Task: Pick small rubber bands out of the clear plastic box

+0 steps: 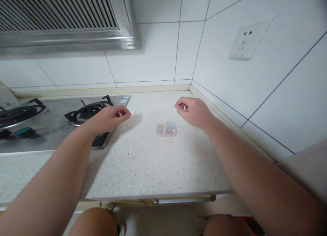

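A small clear plastic box [166, 129] lies on the speckled counter between my hands. Its compartments hold small rings or bands in yellow, green, purple and red. Just in front of it rests a thin pale ring [168, 140]. To the left of the box, my left hand [111, 118] hovers by the stove's edge, thumb and fingers pinched. At its fingertips shows a faint clear flat piece [133, 111], hard to make out. My right hand [192, 110] is raised beyond the box to the right, with curled fingers; whatever they may hold is too small to see.
A gas stove [56, 127] with black burner supports takes up the left, beneath a steel range hood [76, 42]. White tiled walls meet behind the counter [153, 171], and a socket [245, 40] is on the right wall. Below the front edge runs a drawer handle [184, 199].
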`<state>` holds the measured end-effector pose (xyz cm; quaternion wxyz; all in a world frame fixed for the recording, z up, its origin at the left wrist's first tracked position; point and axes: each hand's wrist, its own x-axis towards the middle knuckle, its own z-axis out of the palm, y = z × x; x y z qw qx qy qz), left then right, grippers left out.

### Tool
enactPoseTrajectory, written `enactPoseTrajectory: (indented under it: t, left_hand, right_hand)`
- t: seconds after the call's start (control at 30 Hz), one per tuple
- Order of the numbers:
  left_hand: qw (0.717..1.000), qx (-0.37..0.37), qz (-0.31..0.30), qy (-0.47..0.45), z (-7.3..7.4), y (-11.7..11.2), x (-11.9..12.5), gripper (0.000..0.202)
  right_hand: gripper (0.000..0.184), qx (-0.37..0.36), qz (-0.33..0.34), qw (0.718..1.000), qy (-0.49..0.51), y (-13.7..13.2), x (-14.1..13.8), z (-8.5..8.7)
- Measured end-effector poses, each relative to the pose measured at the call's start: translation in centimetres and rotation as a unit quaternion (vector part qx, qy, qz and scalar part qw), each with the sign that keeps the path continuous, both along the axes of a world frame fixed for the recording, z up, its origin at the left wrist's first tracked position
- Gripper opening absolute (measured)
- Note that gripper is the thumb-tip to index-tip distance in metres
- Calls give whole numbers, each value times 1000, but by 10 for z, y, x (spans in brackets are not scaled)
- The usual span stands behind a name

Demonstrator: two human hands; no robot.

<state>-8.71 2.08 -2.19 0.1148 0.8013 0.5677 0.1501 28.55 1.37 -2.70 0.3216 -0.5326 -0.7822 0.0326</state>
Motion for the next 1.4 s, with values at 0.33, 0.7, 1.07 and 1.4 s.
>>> enactPoseTrajectory:
  t: [0.33,0.7,1.07,1.4]
  left_hand:
    - [988,-130,-16,84,3,8,-30,28]
    - [969,-229,-18,95,-2,7,-33,33]
    - [971,-216,-29,101,-8,4,-32,26]
    - [990,-72,-110,-55,-4,-15,31,15]
  right_hand:
    - [28,-27,-26,999,-1,6,7,-4]
    - [27,-47,-26,999,-4,11,8,-10]
    - [30,-64,-8,998,-24,10,7,-13]
    - [29,-69,9,997,-33,9,3,-12]
